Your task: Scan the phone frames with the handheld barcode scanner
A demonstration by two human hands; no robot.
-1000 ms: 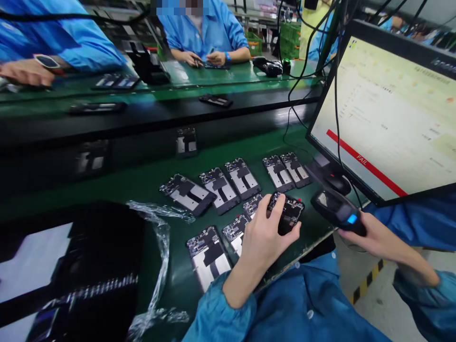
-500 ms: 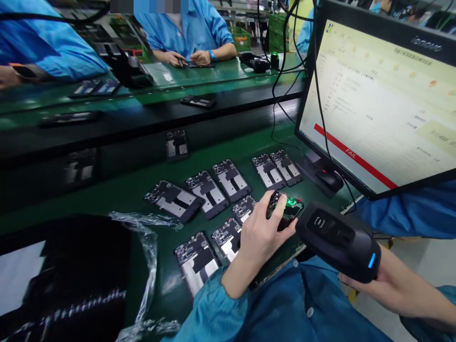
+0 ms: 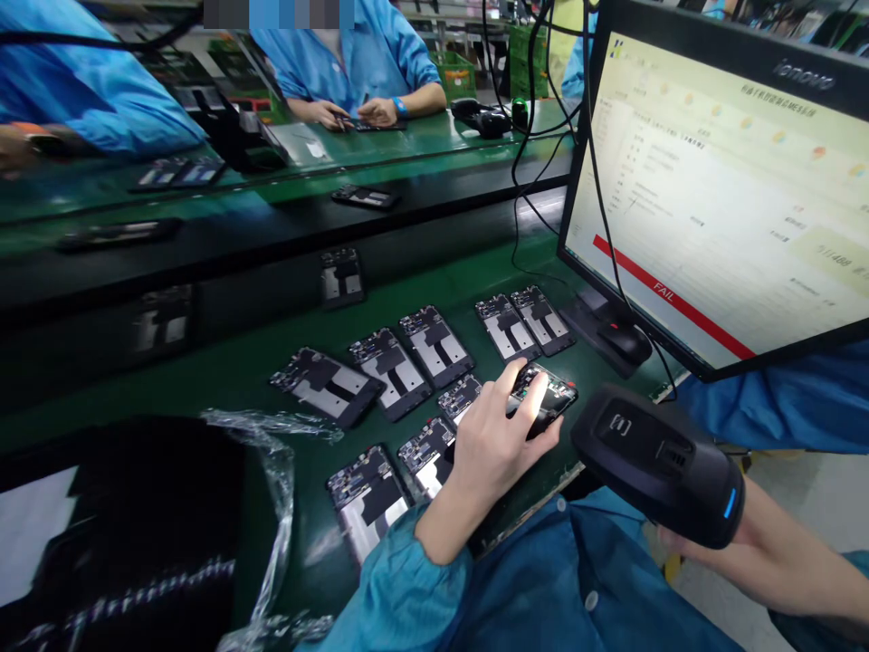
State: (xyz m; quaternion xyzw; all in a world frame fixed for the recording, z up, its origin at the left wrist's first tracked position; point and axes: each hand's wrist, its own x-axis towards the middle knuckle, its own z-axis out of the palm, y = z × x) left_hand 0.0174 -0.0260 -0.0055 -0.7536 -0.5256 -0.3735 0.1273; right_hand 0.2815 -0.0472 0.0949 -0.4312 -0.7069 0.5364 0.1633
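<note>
My left hand [image 3: 492,430] grips an opened phone [image 3: 547,391] by its edges, tilted up off the green table, its circuit board facing the scanner. White light falls on that board. In my right hand [image 3: 747,530] is a black handheld scanner [image 3: 658,462] with a blue light at its rear; its front end points at the phone from close by, not touching. Part of my right hand is hidden behind the scanner. Several opened phones [image 3: 434,346] lie in loose rows beyond and left of my left hand, boards and silver plates facing up.
A monitor [image 3: 720,181] with a red FAIL bar stands at the right, a black mouse [image 3: 625,342] before it. Cables hang down at its left. Clear plastic wrap [image 3: 289,480] edges a dark glossy surface at lower left. Across the line, a person's hands [image 3: 359,113] work on a part.
The light on the held phone's board has turned from green to white. The scanner has shifted slightly right. My left hand still grips the phone.
</note>
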